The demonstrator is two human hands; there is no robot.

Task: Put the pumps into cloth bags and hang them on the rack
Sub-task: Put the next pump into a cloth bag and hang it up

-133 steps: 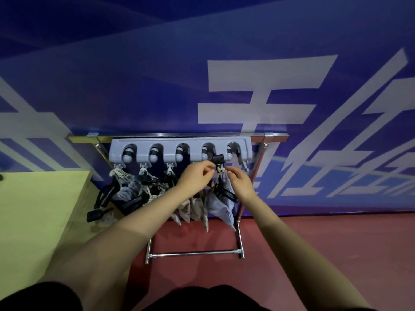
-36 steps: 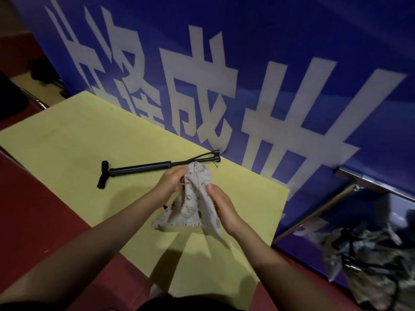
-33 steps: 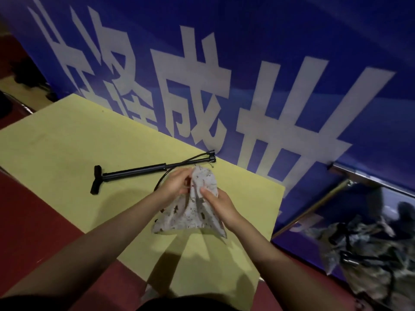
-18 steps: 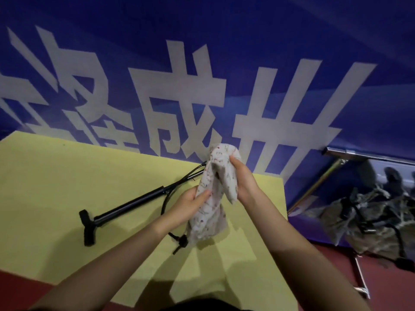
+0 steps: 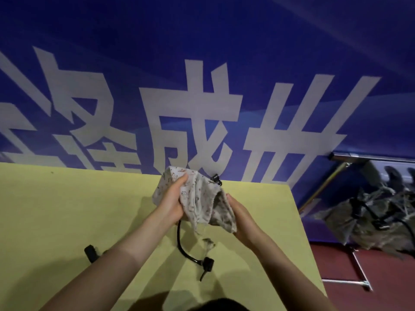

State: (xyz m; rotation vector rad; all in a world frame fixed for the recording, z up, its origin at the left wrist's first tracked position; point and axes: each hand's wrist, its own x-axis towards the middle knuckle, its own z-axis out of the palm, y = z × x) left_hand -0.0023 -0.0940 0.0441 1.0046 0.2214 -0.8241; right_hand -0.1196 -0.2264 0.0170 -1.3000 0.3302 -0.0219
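A: Why both hands on it?

B: I have my left hand (image 5: 171, 202) and right hand (image 5: 241, 217) gripping the cloth bag (image 5: 199, 198) above the table (image 5: 67, 209), spreading its mouth, I judge. The pump (image 5: 193, 254) lies below, its hose trailing. Beyond, filled bags (image 5: 368, 216) hang on the rack (image 5: 359, 157).

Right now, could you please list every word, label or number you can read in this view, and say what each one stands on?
"成" on the blue banner, large pale character, whole.
"世" on the same banner, to its right, whole.
A character left of "成" is cut off by the yellow table; it cannot be read with certainty.
The cloth bag carries only a small pattern, no readable text.
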